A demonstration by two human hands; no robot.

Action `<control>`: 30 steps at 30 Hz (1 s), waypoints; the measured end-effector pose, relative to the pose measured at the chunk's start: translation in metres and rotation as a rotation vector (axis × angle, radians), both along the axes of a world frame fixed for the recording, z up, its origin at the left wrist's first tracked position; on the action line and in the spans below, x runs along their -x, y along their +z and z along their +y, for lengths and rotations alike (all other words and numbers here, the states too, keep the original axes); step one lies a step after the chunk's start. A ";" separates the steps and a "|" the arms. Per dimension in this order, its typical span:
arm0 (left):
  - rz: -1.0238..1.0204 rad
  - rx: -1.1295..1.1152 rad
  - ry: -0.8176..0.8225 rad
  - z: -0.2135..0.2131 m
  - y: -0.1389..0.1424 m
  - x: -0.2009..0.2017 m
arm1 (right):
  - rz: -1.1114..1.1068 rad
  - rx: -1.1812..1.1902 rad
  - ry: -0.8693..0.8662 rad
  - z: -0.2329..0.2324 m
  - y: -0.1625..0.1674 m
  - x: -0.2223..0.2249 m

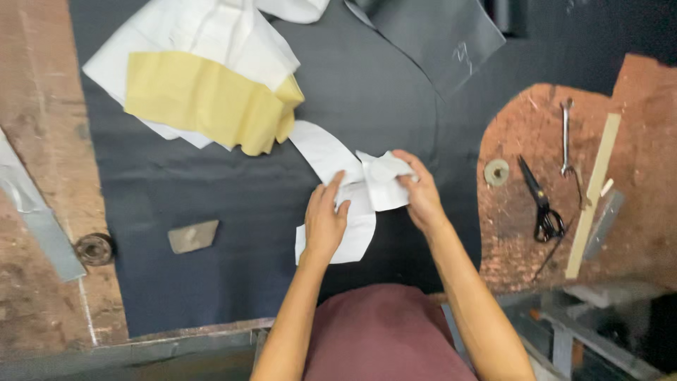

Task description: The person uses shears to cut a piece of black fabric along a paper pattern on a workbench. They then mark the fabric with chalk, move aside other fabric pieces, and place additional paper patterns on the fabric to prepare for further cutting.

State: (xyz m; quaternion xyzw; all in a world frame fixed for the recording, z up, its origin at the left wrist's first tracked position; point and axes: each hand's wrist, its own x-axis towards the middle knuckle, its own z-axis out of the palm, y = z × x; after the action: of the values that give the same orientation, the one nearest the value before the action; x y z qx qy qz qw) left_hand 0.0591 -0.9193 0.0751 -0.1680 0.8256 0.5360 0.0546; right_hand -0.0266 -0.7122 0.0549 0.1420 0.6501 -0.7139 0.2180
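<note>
White paper pattern piece (352,204) lies on the dark grey cloth (233,197) that covers the counter (42,120), and both hands are on it. The left hand (324,219) lies flat on the lower part of the piece, fingers pressed together and pointing away from the person. The right hand (421,194) is just beside it and pinches the crumpled upper corner of the same piece between thumb and fingers. A strip of the paper runs up and away from the left hand.

Well beyond the left hand lies one heap of white paper sheets (204,32) with one yellow sheet (204,99) on top of it. Nearer, on the outer side of the left hand, is one small grey chalk block (192,236), and further out one round metal ring (94,248) on the bare wood.

On the outer side of the right hand, well apart, I count one pair of black scissors (541,204), one wrench (565,137), one wooden ruler (594,194) and one small round disc (496,171). Beyond the right hand lies one separate dark cloth piece (437,35) with a chalk mark.
</note>
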 end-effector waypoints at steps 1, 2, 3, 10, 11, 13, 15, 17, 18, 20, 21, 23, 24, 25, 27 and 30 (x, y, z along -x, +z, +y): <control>0.082 0.059 -0.100 0.006 -0.003 -0.003 | 0.016 0.016 -0.043 0.014 -0.003 -0.003; 0.160 0.114 -0.203 0.013 -0.004 -0.010 | 0.028 0.031 -0.087 0.029 -0.004 -0.009; 0.177 0.126 -0.251 0.022 -0.006 -0.015 | 0.045 0.043 -0.131 0.045 -0.004 -0.013; 0.198 0.132 -0.379 0.093 -0.011 -0.017 | 0.196 0.139 -0.325 0.165 0.021 -0.054; 0.200 0.150 -0.361 0.101 -0.010 -0.017 | 0.208 0.097 -0.342 0.178 0.022 -0.064; 0.276 0.337 -0.297 0.115 -0.006 -0.023 | 0.197 0.068 -0.422 0.200 0.023 -0.085; 0.320 0.467 -0.333 0.135 -0.003 -0.031 | 0.161 0.101 -0.537 0.218 0.021 -0.100; 0.320 0.545 -0.470 0.161 0.002 -0.047 | 0.182 0.129 -0.648 0.234 0.018 -0.107; 0.317 0.505 -0.530 0.177 0.005 -0.058 | 0.182 0.141 -0.703 0.244 0.018 -0.111; 0.304 0.423 -0.644 0.207 0.005 -0.077 | 0.196 0.141 -0.669 0.262 0.021 -0.114; 0.283 0.460 -0.659 0.214 0.001 -0.080 | 0.206 0.142 -0.653 0.272 0.023 -0.115; 0.247 0.528 -0.692 0.227 -0.012 -0.079 | 0.102 -0.105 -0.624 0.293 0.026 -0.118; 0.271 0.527 -0.673 0.232 -0.020 -0.077 | 0.050 -0.228 -0.609 0.304 0.027 -0.119; 0.294 0.526 -0.655 0.234 -0.027 -0.074 | 0.047 -0.447 -0.556 0.314 0.030 -0.122; 0.346 0.560 -0.609 0.238 -0.039 -0.067 | 0.033 -0.880 -0.433 0.332 0.036 -0.128; 0.391 0.609 -0.512 0.242 -0.041 -0.058 | -0.175 -1.115 -0.384 0.352 0.045 -0.147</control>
State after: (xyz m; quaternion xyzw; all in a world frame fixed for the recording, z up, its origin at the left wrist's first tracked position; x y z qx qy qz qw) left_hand 0.1175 -0.6777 0.0346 0.1379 0.9557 0.2591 -0.0235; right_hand 0.1200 -0.3599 0.0998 0.4081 0.8692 -0.2774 0.0302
